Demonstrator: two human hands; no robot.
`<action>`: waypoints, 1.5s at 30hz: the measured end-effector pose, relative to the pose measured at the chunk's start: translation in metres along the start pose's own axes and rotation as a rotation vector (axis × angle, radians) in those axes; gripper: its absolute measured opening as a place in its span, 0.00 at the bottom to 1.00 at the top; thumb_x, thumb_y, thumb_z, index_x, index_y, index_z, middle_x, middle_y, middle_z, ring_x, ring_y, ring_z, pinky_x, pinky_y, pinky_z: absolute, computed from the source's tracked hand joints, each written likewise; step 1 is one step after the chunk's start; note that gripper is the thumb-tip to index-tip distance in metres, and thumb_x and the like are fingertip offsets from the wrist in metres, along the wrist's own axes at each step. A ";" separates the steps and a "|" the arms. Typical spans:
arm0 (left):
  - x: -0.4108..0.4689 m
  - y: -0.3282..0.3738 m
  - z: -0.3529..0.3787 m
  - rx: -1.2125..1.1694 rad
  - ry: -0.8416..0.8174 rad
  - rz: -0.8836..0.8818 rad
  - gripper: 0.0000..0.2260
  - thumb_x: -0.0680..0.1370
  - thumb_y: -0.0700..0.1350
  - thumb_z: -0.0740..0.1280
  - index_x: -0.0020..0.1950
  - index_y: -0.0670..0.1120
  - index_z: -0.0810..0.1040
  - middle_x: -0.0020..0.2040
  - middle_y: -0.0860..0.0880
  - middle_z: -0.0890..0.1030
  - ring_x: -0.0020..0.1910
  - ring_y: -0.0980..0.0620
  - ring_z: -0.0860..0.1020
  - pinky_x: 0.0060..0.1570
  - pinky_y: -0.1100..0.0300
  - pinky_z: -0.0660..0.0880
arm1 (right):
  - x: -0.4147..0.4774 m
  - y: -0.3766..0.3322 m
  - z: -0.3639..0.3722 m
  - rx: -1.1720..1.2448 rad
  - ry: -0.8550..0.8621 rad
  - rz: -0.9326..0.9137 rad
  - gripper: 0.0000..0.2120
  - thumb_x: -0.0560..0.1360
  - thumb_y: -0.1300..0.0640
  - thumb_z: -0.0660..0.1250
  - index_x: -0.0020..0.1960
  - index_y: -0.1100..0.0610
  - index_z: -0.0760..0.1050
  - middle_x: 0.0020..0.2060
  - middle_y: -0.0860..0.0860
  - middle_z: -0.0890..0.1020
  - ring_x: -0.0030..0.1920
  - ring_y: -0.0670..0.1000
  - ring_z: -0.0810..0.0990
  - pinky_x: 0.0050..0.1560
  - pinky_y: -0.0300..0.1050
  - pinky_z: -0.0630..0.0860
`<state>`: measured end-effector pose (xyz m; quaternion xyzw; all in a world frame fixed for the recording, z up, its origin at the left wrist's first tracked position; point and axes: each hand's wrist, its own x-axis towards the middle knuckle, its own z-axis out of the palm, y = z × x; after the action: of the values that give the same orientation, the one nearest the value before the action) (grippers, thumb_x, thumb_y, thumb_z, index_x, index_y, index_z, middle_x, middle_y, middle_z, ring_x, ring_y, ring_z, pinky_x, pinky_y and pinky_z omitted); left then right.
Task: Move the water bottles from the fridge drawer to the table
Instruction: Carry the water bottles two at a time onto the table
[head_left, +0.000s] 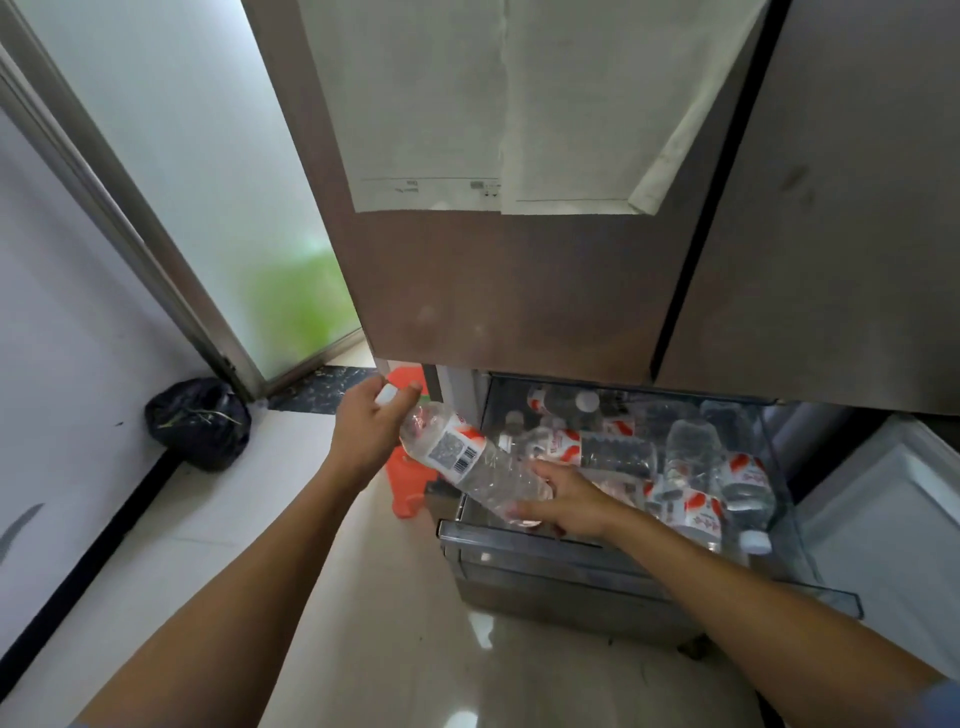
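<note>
A clear water bottle (462, 457) with a red-and-white label and a white cap is held slanted above the front left corner of the open fridge drawer (571, 545). My left hand (369, 426) grips its cap end, and my right hand (566, 501) holds its base. Several more bottles (691, 483) of the same kind lie jumbled inside the clear-walled drawer. No table is in view.
The brown fridge doors (519, 286) hang above the drawer with papers (493, 104) stuck on them. An orange plastic stool (405, 467) stands left of the drawer. A black rubbish bag (200, 423) sits in the corner by a frosted glass door (208, 182). Pale floor tiles lie below.
</note>
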<state>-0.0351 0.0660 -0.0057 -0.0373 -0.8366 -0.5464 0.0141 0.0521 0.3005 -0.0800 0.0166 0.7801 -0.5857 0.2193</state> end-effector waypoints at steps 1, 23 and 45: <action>0.000 0.002 -0.004 0.030 0.040 0.022 0.15 0.72 0.54 0.67 0.39 0.42 0.79 0.37 0.41 0.82 0.33 0.46 0.79 0.33 0.48 0.75 | 0.003 -0.006 0.000 -0.028 -0.008 0.023 0.17 0.73 0.42 0.68 0.59 0.48 0.75 0.48 0.45 0.81 0.48 0.49 0.82 0.48 0.44 0.81; -0.017 -0.001 -0.071 0.200 0.156 0.095 0.13 0.70 0.47 0.69 0.29 0.44 0.70 0.26 0.53 0.71 0.26 0.56 0.67 0.30 0.58 0.64 | 0.048 -0.011 -0.007 -1.272 0.446 -0.072 0.27 0.74 0.33 0.60 0.60 0.53 0.76 0.59 0.53 0.75 0.57 0.53 0.74 0.50 0.48 0.74; -0.082 -0.001 -0.206 0.960 0.189 0.342 0.19 0.76 0.61 0.61 0.51 0.46 0.75 0.41 0.42 0.82 0.42 0.40 0.79 0.38 0.53 0.73 | -0.030 -0.208 0.099 -1.050 0.523 -0.523 0.16 0.75 0.41 0.65 0.48 0.53 0.70 0.42 0.51 0.79 0.40 0.52 0.77 0.41 0.46 0.76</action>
<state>0.0430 -0.1271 0.0709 -0.1131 -0.9701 -0.0917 0.1944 0.0519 0.1511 0.0980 -0.1412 0.9691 -0.1364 -0.1494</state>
